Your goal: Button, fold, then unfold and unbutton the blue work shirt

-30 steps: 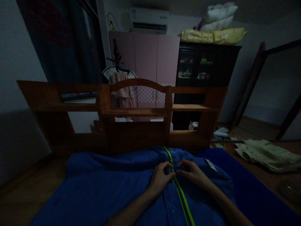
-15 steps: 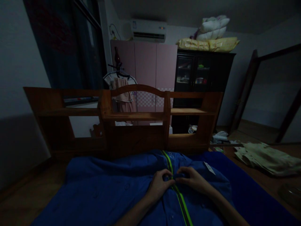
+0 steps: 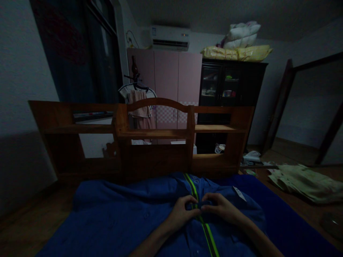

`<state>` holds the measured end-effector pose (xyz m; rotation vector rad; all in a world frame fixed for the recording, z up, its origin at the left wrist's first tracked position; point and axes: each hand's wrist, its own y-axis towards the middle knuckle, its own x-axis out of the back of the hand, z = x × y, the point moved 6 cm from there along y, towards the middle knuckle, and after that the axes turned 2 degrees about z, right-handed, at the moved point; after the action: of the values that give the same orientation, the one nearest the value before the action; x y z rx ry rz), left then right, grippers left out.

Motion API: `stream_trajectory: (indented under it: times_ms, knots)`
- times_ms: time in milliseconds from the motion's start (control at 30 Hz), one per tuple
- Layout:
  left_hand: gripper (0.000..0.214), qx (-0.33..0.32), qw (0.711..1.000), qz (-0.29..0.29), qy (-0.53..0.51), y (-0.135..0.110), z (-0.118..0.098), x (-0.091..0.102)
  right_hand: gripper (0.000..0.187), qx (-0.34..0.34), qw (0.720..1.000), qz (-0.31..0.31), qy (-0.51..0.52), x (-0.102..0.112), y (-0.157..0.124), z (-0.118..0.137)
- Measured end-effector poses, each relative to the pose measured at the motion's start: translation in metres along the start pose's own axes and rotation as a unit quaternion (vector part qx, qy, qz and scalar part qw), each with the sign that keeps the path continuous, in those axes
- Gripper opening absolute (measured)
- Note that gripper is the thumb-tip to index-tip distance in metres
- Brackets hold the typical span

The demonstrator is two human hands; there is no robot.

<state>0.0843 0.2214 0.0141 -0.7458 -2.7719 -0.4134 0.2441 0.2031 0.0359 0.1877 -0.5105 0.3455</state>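
A blue work jacket point(image 3: 120, 214) lies spread out before me, crossed by a yellow-green and dark reflective stripe point(image 3: 207, 233). My left hand point(image 3: 184, 210) pinches the jacket's front at the stripe, thumb and fingers curled round a fold of cloth. Close against it on the right, my right hand point(image 3: 219, 207) grips the same front edge between thumb and fingers. The fingertips of both hands nearly meet; whether a button lies between them cannot be made out. A white label point(image 3: 239, 193) sits on the jacket's right part, beyond my right hand.
Behind the jacket rises a wooden headboard with shelves point(image 3: 155, 134). Dark blue cloth point(image 3: 284, 217) extends to the right under the jacket. A pale green cloth point(image 3: 305, 182) lies farther right. Pink wardrobe point(image 3: 166, 78) and black cabinet point(image 3: 233, 82) stand at the back.
Both hands stay at the same spot on the jacket's front, with only slight finger shifts. The whole view has moved down slightly in the frame.
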Motion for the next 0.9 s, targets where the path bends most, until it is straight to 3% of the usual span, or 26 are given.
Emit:
stream_trajectory:
  times_ms: [200,533,733,900]
  knots:
    - [0.036,0.022,1.0,0.003,0.007,-0.001,0.003,0.001,0.029,-0.015,1.0,0.004,-0.002,-0.001,0.0,-0.005]
    - [0.025,-0.008,1.0,-0.005,-0.004,0.001,-0.001,0.0,0.03,-0.009,0.999,0.038,0.035,-0.003,0.0,0.006]
    - [0.026,-0.007,1.0,-0.002,0.0,0.002,-0.004,0.003,0.032,-0.015,0.999,0.005,0.037,-0.001,0.001,0.0]
    - [0.031,0.01,1.0,0.017,0.005,0.001,-0.003,0.003,0.031,0.004,0.999,0.016,0.05,0.0,0.003,0.001]
